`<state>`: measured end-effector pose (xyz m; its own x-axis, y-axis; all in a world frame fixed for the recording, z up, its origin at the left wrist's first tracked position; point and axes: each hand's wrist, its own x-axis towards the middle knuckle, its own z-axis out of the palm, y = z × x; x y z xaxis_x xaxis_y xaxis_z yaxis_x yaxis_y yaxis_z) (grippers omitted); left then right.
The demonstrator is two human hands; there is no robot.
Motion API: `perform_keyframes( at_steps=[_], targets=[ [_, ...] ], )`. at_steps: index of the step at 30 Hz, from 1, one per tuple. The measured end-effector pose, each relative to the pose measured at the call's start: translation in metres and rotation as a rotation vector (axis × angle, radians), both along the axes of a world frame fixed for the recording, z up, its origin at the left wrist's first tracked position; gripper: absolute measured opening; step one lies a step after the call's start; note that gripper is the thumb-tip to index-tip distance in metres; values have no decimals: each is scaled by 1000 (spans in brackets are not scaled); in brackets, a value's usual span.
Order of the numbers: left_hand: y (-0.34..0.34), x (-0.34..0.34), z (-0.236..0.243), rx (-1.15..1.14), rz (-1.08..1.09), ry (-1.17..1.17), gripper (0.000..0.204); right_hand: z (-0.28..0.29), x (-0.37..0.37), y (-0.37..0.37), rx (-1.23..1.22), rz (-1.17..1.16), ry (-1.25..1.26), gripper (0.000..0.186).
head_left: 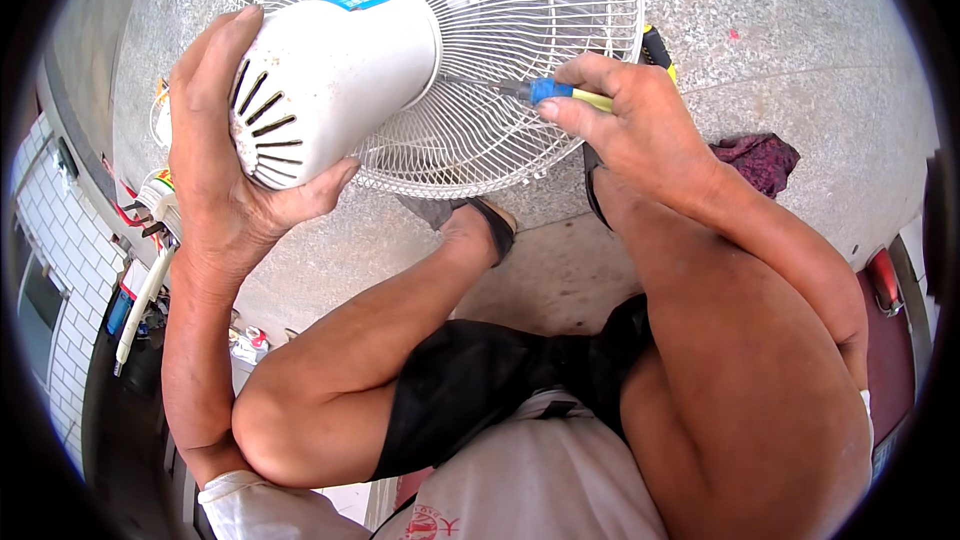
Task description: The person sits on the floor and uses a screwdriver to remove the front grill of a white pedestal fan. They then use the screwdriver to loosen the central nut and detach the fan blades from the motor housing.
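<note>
A white fan motor housing (335,90), with dark slots on its rear end and a blue label, lies tilted on a round white wire grille (540,10). My left hand (225,170) grips the housing around its slotted end, thumb along the lower side. My right hand (645,115) is closed on a screwdriver (550,89) with a blue and yellow-green handle. Its shaft points left toward the housing's front rim, over the grille wires; I cannot make out whether the tip touches anything.
A yellow and black tool (655,50) lies behind the grille on the granite floor (780,40). A dark maroon cloth (755,160) lies at the right, a red-handled object (883,282) farther right. Assorted tools (140,300) crowd the left edge. My legs and feet flank the space below.
</note>
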<state>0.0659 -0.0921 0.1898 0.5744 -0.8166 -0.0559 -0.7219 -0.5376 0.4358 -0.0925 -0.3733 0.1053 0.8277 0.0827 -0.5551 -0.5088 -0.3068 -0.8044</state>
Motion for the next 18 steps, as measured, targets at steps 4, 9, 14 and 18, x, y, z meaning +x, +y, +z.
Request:
perform_keyframes(
  at_steps=[4,9,14,18],
  targets=[
    [2,-2,-1,-14,-2,-12,102,3,1,6,-109,19,-49,29],
    [4,-2,-2,8,-3,-39,104,7,2,9,127,-82,221,31],
    [2,-3,-3,7,16,-44,103,4,-4,19,61,39,149,32],
    [1,-7,-4,-33,30,-35,100,6,-1,26,-90,137,35,30]
  ],
)
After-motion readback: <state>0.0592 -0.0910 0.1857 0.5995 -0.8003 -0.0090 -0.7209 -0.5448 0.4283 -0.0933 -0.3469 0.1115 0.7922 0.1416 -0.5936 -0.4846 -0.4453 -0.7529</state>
